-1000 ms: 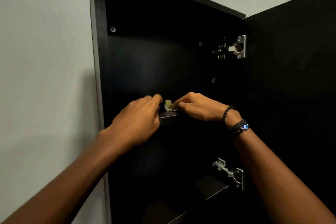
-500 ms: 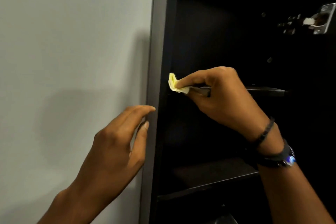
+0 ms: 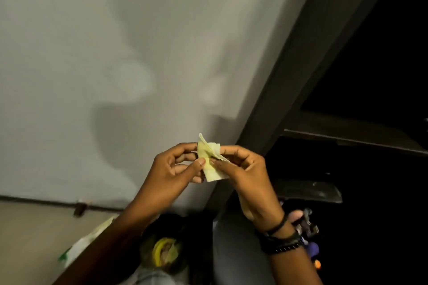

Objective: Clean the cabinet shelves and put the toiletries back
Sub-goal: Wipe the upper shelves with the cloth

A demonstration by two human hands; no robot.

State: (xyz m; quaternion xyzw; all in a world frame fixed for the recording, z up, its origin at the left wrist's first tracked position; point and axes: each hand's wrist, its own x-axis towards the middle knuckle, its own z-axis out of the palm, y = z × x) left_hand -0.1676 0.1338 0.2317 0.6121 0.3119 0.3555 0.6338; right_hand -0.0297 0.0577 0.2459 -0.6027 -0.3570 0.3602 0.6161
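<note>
Though thumbs cover its middle, yellow cloth (image 3: 207, 149) runs lengthwise upright | left hand (image 3: 171, 176) and right hand (image 3: 250, 176) both pinch it

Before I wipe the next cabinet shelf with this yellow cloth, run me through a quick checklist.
1. Grip on yellow cloth: ok, left hand and right hand both pinch it.
2. Cloth folded flat: not ok, partly folded, edges sticking up.
3. One hand free: not ok, both hold the cloth.
4. Cloth at a shelf: not ok, it is in front of the wall, left of the cabinet.
5. Is upper shelf clean: cannot tell, too dark.
6. Is lower shelf clean: cannot tell, pale marks may be glare.
</note>
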